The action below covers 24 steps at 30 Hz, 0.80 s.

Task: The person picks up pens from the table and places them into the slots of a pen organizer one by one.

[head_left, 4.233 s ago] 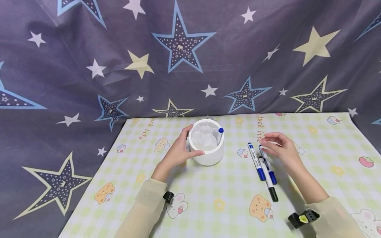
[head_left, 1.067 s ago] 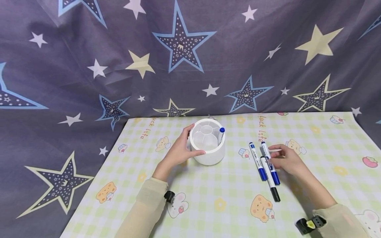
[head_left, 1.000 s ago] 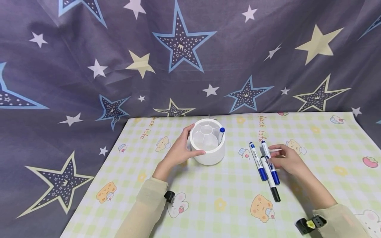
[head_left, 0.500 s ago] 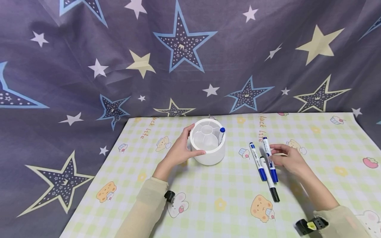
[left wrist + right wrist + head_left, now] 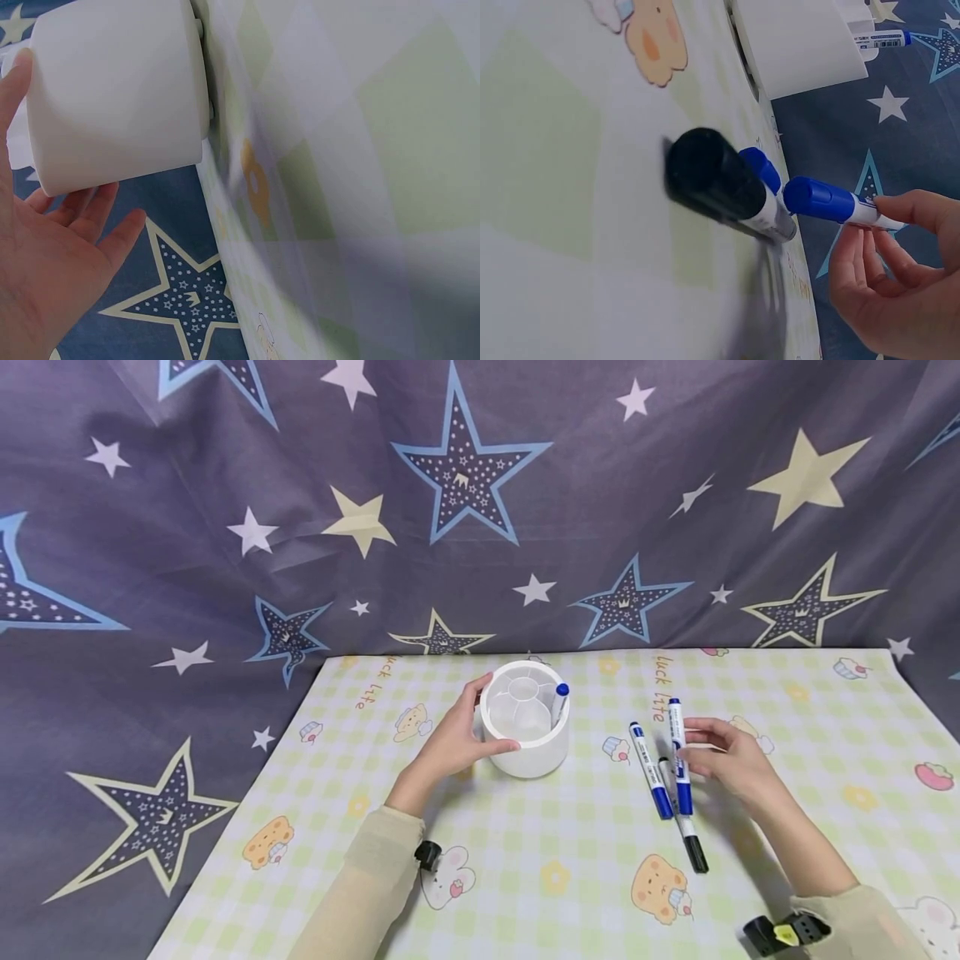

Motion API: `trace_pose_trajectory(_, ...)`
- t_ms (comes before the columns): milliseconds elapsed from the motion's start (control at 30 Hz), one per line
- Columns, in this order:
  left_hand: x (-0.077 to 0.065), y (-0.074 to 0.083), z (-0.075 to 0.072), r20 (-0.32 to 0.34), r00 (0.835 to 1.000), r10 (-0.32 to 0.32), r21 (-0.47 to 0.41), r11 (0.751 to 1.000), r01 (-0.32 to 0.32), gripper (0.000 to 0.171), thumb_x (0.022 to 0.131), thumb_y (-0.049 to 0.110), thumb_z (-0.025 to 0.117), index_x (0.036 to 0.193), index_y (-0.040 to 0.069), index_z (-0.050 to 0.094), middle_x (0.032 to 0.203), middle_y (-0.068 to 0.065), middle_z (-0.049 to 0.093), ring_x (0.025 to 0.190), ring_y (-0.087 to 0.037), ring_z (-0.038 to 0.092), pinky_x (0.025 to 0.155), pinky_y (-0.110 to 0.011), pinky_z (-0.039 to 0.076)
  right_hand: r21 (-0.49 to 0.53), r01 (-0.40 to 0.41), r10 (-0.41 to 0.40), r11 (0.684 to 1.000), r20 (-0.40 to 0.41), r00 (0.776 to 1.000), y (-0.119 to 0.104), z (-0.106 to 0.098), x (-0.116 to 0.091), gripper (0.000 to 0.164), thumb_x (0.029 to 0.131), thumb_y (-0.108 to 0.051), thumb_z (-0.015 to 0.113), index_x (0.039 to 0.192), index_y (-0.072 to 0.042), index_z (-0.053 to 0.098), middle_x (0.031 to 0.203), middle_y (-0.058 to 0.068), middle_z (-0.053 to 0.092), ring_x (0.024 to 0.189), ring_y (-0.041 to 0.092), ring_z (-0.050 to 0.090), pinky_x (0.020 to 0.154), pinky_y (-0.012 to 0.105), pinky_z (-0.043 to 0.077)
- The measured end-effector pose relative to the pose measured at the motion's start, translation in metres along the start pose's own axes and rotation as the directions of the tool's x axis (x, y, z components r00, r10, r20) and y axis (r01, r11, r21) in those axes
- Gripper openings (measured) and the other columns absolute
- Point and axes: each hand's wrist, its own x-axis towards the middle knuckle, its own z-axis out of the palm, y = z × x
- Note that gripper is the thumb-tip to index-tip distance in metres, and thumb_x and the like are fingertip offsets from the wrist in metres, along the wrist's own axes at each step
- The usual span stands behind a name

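My left hand grips a white round pen holder by its left side, thumb over the front of the rim. In the left wrist view its plain wall faces me. One blue-capped marker stands in a compartment on the right. Between thumb and fingers, my right hand pinches a blue marker, raised off the cloth in the right wrist view. Below it lie a black-capped marker, partly covered in the head view, and another blue marker.
A checked tablecloth with cartoon prints covers the table. Behind it hangs a dark curtain patterned with stars. Each sleeve carries a small black wrist camera, the right one near the front edge.
My right hand came down to the blue marker, pinched it and lifted it away from the others. The left hand stays on the pen holder.
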Motion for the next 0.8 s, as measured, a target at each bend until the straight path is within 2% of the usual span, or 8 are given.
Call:
trace_pose_trajectory(433,0.001,-0.001,0.0,0.004,1.0,0.007,-0.001,1.0,-0.007,0.111,0.074,0.039,0.088,0.159,0.021,0.019,0.158,-0.005,0.038,0.142,-0.028,0.043,0.121,-0.05,0.038,0.058,0.027,-0.027,0.998,-0.016,1.0,-0.004,0.003,0.002,0.063,0.089,-0.009,0.072,0.14,0.012,0.039,0.094,-0.024,0.062,0.088,-0.002,0.064,0.077,0.017,0.063)
trace_pose_trajectory(800,0.0,-0.001,0.0,0.002,1.0,0.001,0.0,1.0,-0.001,0.112,0.074,0.039,0.089,0.159,0.022,0.018,0.159,-0.004,0.037,0.145,-0.027,0.04,0.122,-0.049,0.037,0.039,0.042,-0.041,0.998,-0.039,0.998,-0.011,0.01,0.005,0.057,0.091,-0.006,0.067,0.14,0.009,0.041,0.094,-0.021,0.061,0.085,-0.005,0.064,0.078,0.019,0.063)
